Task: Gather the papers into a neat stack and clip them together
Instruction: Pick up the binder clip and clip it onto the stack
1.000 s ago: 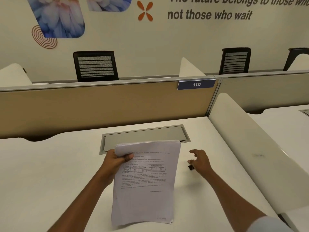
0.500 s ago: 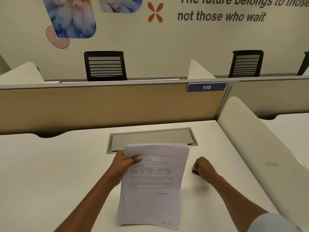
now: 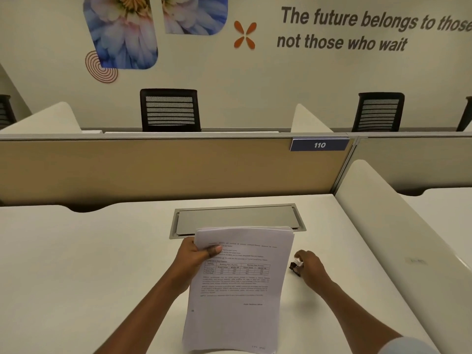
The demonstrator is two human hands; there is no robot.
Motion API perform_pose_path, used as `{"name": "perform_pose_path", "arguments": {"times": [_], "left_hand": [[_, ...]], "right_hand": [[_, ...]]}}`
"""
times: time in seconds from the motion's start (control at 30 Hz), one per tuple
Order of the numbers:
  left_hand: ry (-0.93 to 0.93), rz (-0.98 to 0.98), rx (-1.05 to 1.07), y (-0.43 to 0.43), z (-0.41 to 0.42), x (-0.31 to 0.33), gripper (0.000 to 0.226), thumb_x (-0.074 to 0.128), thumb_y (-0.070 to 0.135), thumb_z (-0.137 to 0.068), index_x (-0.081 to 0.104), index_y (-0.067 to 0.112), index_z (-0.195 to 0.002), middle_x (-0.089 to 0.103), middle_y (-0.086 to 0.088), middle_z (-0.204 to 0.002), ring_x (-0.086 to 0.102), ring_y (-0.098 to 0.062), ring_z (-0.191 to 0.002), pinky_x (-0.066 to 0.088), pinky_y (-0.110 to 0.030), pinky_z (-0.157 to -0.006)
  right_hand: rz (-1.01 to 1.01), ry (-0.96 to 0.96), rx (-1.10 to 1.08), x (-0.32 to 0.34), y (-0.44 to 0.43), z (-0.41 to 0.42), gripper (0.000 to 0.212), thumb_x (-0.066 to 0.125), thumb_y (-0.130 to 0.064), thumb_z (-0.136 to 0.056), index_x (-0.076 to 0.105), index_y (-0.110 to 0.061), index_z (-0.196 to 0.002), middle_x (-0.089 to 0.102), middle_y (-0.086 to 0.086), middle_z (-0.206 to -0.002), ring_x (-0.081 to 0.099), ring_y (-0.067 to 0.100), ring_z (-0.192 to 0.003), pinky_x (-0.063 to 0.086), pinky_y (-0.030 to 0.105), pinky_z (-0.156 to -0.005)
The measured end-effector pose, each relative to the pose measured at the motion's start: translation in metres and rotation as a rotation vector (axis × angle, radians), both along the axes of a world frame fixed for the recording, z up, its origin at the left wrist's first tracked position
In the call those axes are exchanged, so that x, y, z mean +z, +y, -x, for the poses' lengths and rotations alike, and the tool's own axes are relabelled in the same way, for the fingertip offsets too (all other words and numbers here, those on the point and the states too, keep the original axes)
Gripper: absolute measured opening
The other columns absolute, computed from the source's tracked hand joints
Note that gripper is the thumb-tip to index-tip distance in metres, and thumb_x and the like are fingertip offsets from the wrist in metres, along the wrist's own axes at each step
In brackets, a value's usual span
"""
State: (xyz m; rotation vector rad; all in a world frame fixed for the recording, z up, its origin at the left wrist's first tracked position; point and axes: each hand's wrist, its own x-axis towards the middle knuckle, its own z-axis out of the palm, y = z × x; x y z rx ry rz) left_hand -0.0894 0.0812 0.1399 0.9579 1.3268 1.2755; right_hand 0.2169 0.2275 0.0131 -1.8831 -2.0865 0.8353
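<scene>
A stack of white printed papers (image 3: 237, 290) is held above the white desk (image 3: 76, 264), its edges roughly even. My left hand (image 3: 192, 259) grips the stack at its top left corner, thumb on the front sheet. To the right of the stack, my right hand (image 3: 310, 267) is closed on a small black binder clip (image 3: 295, 267) with silver handles, just above the desk. The clip is apart from the papers.
A grey cable-tray lid (image 3: 237, 219) is set into the desk behind the papers. A tan partition (image 3: 166, 169) with a "110" label (image 3: 319, 145) closes the back. A white side divider (image 3: 398, 231) stands at the right. Black chairs are beyond the partition.
My right hand reached the binder clip on the desk, closed on it and lifted it a little. The left hand kept hold of the stack.
</scene>
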Motion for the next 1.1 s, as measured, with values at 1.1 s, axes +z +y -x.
{"name": "perform_pose_path", "arguments": {"times": [1.1], "left_hand": [[-0.053, -0.084, -0.036, -0.051, 0.017, 0.031, 0.033, 0.074, 0.02, -0.073, 0.071, 0.008, -0.103, 0.076, -0.015, -0.095, 0.073, -0.035, -0.09, 0.06, -0.049, -0.079]], "right_hand": [[-0.162, 0.815, -0.028, 0.256, -0.101, 0.062, 0.056, 0.069, 0.003, -0.08, 0.047, -0.013, -0.128, 0.065, 0.005, -0.1, 0.069, 0.013, -0.08, 0.059, 0.029, -0.072]]}}
